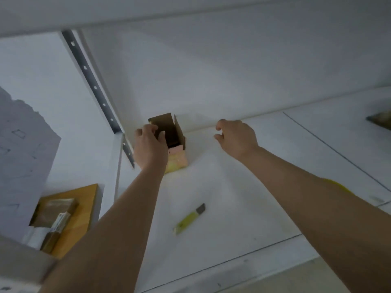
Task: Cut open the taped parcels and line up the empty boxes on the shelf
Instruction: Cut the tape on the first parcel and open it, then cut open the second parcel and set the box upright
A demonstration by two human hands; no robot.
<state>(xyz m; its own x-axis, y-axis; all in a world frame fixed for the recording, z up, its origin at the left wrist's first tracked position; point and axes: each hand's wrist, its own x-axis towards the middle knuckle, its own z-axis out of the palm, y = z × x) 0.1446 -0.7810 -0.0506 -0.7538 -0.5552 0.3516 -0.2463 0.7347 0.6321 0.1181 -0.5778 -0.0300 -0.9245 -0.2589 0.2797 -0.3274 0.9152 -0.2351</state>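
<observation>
A small opened cardboard box stands on the white shelf near its back left corner, flaps up and dark inside. My left hand grips the box's left side, fingers curled over its rim. My right hand hovers to the right of the box, apart from it, fingers loosely curled and holding nothing. A yellow utility knife lies on the shelf nearer to me, blade end pointing away.
A perforated metal upright runs along the shelf's left side. Below left, taped brown parcels lie on an orange-brown board. Another brownish object shows at the far right edge. A seam crosses the shelf surface.
</observation>
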